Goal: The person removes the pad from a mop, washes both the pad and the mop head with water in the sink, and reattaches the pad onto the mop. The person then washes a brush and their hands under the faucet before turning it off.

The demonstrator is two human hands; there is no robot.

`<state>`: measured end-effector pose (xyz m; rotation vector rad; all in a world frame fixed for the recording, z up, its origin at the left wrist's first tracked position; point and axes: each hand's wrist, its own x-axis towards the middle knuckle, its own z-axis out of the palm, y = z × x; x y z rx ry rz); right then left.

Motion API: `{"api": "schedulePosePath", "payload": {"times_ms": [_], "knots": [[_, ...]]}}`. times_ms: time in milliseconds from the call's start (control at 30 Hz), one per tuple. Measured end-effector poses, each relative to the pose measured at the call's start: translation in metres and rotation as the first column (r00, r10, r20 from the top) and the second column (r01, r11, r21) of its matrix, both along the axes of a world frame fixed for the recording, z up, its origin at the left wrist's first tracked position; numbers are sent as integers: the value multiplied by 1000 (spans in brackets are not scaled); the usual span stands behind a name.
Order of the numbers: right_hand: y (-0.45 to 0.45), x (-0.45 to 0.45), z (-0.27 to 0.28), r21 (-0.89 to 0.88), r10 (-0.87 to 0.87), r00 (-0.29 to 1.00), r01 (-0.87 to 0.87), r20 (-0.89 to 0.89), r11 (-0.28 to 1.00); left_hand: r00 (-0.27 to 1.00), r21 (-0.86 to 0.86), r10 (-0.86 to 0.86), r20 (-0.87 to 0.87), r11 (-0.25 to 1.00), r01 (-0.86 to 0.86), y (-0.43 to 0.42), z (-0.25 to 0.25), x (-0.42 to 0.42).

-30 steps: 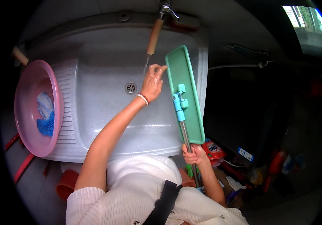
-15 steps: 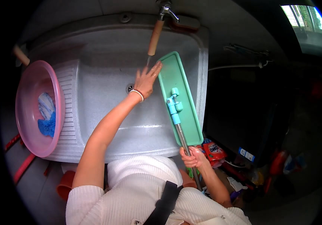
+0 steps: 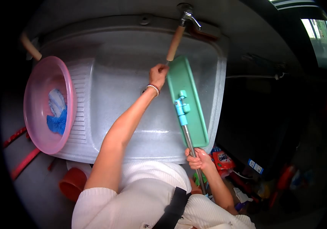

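A green flat mop head (image 3: 196, 114) with a light-blue joint (image 3: 180, 108) leans in the grey sink (image 3: 117, 95), its plate facing up. My right hand (image 3: 198, 159) is wrapped round the metal mop handle (image 3: 188, 137) just below the plate. Under the beige hose (image 3: 176, 42) on the tap (image 3: 186, 17), my left hand (image 3: 158, 75) is closed, fingers curled, at the upper left edge of the mop head. Whatever may be in those fingers is too small to make out. A little water shows at the hose end.
A pink basin (image 3: 72, 103) with a blue and white cloth (image 3: 58, 114) rests on the ribbed left side of the sink. Below stands a reddish-brown bucket (image 3: 73, 183). Red detergent packs (image 3: 223, 160) and other items lie at the lower right.
My left hand has gone from flat, spread fingers to curled ones and stays by the hose end. The whole view has shifted, moving the scene rightward. My right hand keeps its hold.
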<state>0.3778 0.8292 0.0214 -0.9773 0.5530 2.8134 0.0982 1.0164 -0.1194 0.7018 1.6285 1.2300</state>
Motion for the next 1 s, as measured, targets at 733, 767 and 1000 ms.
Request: {"api": "schedulePosePath", "payload": {"times_ms": [733,767,1000], "knots": [[14,0,-2,-35,136,987,-139,-83,990,689,40,-311,-655,896,443,-67,71,34],[12,1,-5,-35,123,987,-128,-104,991,658,52,-326,-679,873,486,-62,67,31],[3,-3,-12,-133,-60,969,28,-239,991,393,-170,-496,-774,761,626,-14,45,12]]}}
